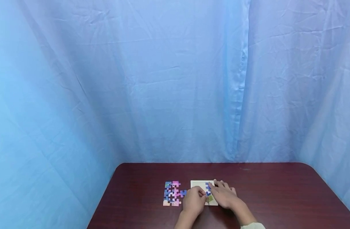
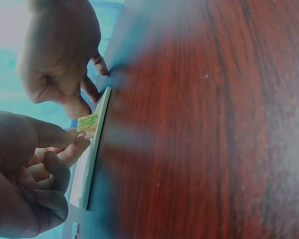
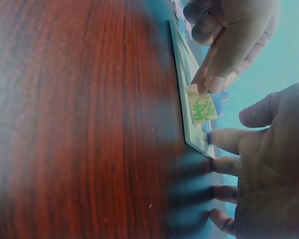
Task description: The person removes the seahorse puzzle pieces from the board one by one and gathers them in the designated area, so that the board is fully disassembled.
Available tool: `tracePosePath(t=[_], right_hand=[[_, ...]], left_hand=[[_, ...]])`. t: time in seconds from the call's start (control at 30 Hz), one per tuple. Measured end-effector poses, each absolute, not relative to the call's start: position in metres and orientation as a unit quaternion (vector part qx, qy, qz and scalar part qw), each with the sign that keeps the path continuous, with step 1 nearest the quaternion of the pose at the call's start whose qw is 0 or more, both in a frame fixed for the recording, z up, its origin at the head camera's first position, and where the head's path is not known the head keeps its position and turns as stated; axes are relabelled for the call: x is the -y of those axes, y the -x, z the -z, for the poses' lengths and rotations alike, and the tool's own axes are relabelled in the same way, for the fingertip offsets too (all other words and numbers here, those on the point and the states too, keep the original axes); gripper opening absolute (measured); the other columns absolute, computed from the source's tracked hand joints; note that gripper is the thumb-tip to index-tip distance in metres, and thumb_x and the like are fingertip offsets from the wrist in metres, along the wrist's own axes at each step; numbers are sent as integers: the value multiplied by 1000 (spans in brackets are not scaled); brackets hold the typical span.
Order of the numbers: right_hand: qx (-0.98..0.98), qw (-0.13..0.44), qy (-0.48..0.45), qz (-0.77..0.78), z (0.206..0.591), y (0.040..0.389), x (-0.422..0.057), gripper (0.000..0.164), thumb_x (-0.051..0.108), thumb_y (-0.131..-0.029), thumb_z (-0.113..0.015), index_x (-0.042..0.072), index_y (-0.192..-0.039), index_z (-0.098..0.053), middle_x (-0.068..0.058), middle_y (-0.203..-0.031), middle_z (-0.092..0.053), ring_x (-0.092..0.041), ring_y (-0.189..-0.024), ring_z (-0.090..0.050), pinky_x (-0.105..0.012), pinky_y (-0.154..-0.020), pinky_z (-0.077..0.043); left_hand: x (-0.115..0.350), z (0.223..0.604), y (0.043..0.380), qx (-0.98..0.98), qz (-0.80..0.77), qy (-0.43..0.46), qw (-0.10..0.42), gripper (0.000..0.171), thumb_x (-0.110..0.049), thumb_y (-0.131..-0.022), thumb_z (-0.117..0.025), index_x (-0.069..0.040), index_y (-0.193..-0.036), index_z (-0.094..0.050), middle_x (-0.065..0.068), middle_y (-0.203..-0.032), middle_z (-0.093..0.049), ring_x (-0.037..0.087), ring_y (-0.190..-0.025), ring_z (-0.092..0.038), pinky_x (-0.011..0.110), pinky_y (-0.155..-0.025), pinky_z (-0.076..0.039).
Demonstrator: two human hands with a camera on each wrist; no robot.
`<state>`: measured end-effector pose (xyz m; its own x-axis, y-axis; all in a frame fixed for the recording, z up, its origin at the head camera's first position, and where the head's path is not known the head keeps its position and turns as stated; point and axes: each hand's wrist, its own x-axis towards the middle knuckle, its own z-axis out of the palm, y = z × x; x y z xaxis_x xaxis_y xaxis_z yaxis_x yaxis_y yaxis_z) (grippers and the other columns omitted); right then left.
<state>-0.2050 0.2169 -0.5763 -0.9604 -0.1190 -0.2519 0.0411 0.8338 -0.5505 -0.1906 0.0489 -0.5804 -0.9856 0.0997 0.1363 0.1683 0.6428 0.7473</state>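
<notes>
My left hand [image 1: 194,201] pinches a jigsaw piece [image 3: 203,110] between thumb and fingertips. This piece is sandy yellow with a green plant printed on it and a blue tab, and it is tilted over the near right corner of a pale puzzle tray [image 1: 195,181]. Inside the tray, along its right side, are blue puzzle pieces [image 1: 207,188], partly covered by fingers. My right hand [image 3: 278,169] spreads its fingers at the tray's right edge. Its index fingertip presses by a blue piece, while the other fingertips rest on the table.
Left of the tray, several loose jigsaw pieces [image 1: 175,192] in pink, blue and cream lie close together on the dark red wooden table [image 1: 134,190]. A blue piece [image 1: 183,193] sits between them and my left hand. Blue curtains [image 1: 169,95] hang behind the table.
</notes>
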Motion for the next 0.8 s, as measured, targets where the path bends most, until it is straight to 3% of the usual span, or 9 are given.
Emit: tracePosePath(t=[0.3,0.57,0.8], right_hand=[[-953,137,36,267,573,202,-217,49,29,-111,-43,15,-157,-51,-20,-171,-34,-53,-158,-24,-82,-116,-17],[-953,148,37,262,572,202,-219,74,19,-86,-63,13,-158,-49,-20,-172,-32,-52,-159,-22,-80,-117,-18],[-952,154,43,263,575,202,-220,80,15,-82,-66,13,-160,-46,-21,-173,-30,-52,-159,-21,-79,-117,-17]], left_hand=[[-32,570,190,902,425,59,41,12,-10,-85,-80,-18,-80,-73,-12,-69,-68,-3,-59,-52,24,-56,-41],[-11,560,186,908,416,28,40,10,-12,-89,-78,-19,-83,-74,-12,-72,-64,1,-63,-52,24,-58,-41],[12,558,179,924,376,17,68,9,-14,-87,-80,-21,-82,-76,-14,-72,-65,-1,-63,-52,26,-58,-40]])
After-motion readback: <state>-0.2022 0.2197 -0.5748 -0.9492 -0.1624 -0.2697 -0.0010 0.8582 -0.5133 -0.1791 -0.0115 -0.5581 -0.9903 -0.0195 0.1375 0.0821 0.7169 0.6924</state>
